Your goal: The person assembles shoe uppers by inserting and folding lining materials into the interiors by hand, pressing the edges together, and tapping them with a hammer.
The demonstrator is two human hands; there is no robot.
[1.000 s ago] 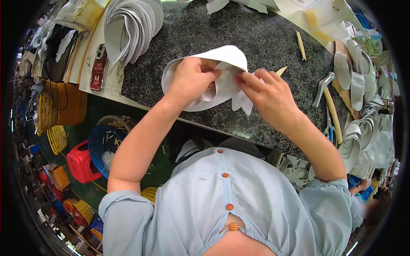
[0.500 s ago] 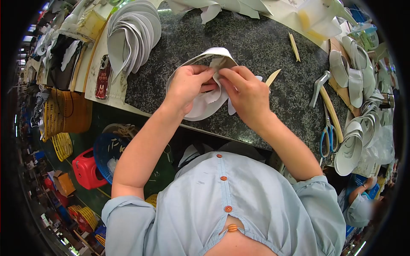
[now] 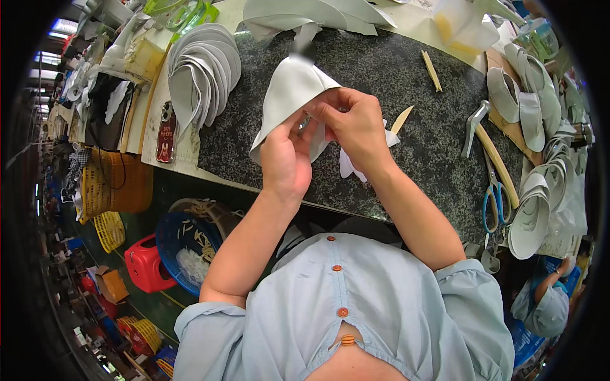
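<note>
A white shoe upper (image 3: 293, 92) is raised over the dark speckled work surface, its smooth outer side turned up. Beneath its near edge is my left hand (image 3: 287, 159), palm up, with the fingers closed on the upper and partly hidden under it. My right hand (image 3: 359, 124) pinches the upper's right edge between thumb and fingers. Small white cut pieces (image 3: 349, 166) and a pale pointed strip (image 3: 401, 119) lie just right of my right hand.
Stacked white uppers (image 3: 206, 73) and a phone (image 3: 166, 133) lie on the left. To the right are a hammer (image 3: 492, 152), blue-handled scissors (image 3: 492, 206) and more uppers (image 3: 530, 209). Below the table edge stand a blue basket (image 3: 168, 244) and a red stool (image 3: 143, 263). Another person (image 3: 543, 301) is at far right.
The shoe upper has been tipped over, so its outer side faces up instead of its open inside. My left hand has turned palm up beneath it. The view has shifted slightly.
</note>
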